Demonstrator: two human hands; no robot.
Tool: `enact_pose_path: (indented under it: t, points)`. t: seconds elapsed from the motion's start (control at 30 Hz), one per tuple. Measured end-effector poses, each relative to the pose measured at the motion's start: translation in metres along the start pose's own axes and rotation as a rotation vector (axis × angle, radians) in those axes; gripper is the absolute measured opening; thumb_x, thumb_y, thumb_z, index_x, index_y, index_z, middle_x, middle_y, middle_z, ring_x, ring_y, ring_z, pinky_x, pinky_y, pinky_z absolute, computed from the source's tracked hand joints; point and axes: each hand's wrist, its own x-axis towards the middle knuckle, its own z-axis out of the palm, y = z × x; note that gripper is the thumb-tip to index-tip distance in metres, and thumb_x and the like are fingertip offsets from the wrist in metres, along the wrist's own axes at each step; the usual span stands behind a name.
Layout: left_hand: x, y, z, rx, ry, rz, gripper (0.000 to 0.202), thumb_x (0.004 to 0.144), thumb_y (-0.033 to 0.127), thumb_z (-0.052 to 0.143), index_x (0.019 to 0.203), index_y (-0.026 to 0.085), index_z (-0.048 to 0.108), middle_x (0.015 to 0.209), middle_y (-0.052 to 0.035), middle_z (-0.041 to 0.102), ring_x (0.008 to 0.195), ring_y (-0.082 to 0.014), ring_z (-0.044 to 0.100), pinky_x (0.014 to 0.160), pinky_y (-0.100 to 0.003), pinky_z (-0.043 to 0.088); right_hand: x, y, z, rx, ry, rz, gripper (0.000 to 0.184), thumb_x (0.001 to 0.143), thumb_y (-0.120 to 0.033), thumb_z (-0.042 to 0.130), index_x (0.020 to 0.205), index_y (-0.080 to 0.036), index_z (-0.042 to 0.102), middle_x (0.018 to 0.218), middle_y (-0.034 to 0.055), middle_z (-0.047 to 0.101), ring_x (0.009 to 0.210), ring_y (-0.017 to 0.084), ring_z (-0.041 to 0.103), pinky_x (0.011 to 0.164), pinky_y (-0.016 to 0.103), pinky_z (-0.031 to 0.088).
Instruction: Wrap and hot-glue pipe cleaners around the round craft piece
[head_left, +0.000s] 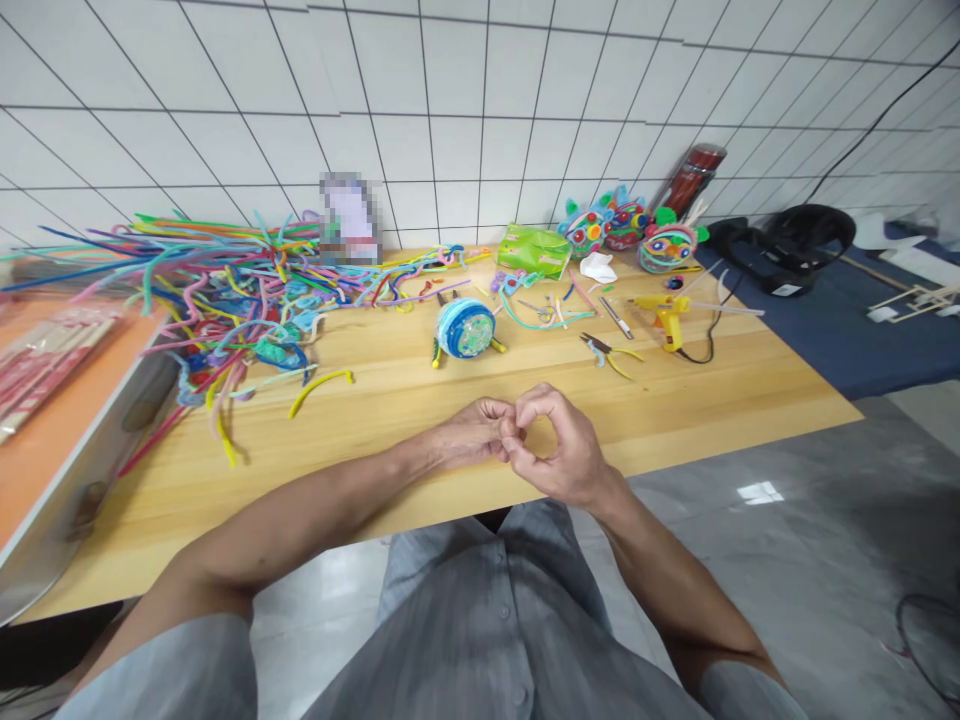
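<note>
Over the front part of the wooden table, my left hand [478,432] and my right hand [568,455] meet at the fingertips. The right thumb and forefinger curve into a ring and pinch at the left fingers, which are closed. Whatever lies between them is hidden or too small to name. Beyond the hands sits a round body wound in blue pipe cleaners [466,328], with a green and white patterned face and yellow-tipped legs. To its right lie pliers [613,350] with yellow handles and a utility knife [616,317].
A tangle of pipe cleaners [247,290] covers the back left, beside an orange-lined tray [45,380]. A yellow glue gun [666,318], a green packet [533,251], several decorated pipe-cleaner figures [664,247] and a red flask [691,180] stand toward the back right. White tiled wall rises behind.
</note>
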Motion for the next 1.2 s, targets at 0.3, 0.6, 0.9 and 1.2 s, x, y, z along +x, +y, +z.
enact_pose_path:
  t: [0.3,0.6,0.9,1.2]
  points:
    - [0.002,-0.003,-0.003,-0.002,-0.001,-0.005,0.068,0.052,0.065,0.106,0.062,0.013,0.064,0.060,0.0062,0.054,0.053,-0.0042,0.048,0.053,-0.017,0.040,-0.001,-0.005,0.002,-0.107,0.020,-0.067,0.043,0.094,-0.005,0.064,0.128,-0.029,0.052,0.094,0.0008,0.073,0.083,0.018,0.072,0.070,0.033,0.062]
    - [0.001,-0.003,0.001,-0.013,-0.003,-0.011,0.066,0.052,0.058,0.109,0.060,0.013,0.061,0.064,0.0049,0.056,0.055,-0.0048,0.049,0.054,-0.018,0.042,-0.002,-0.009,0.002,-0.061,0.032,-0.011,0.041,0.091,-0.003,0.064,0.122,-0.029,0.055,0.083,-0.0029,0.066,0.077,0.017,0.070,0.069,0.032,0.062]
    - [0.001,-0.003,-0.001,-0.017,0.002,0.004,0.066,0.056,0.059,0.107,0.059,0.013,0.061,0.063,0.0049,0.055,0.055,-0.0049,0.051,0.056,-0.018,0.045,-0.005,-0.004,0.001,-0.068,0.014,-0.024,0.047,0.093,-0.003,0.065,0.131,-0.028,0.054,0.088,-0.0027,0.069,0.079,0.016,0.070,0.071,0.030,0.061]
    - [0.004,-0.001,-0.001,-0.014,0.024,0.051,0.071,0.054,0.069,0.105,0.072,0.013,0.065,0.076,-0.0004,0.064,0.061,-0.0066,0.055,0.055,-0.018,0.044,-0.011,0.009,-0.003,-0.099,-0.057,0.112,0.034,0.094,-0.011,0.067,0.124,-0.026,0.060,0.087,-0.0033,0.072,0.074,0.015,0.070,0.071,0.028,0.060]
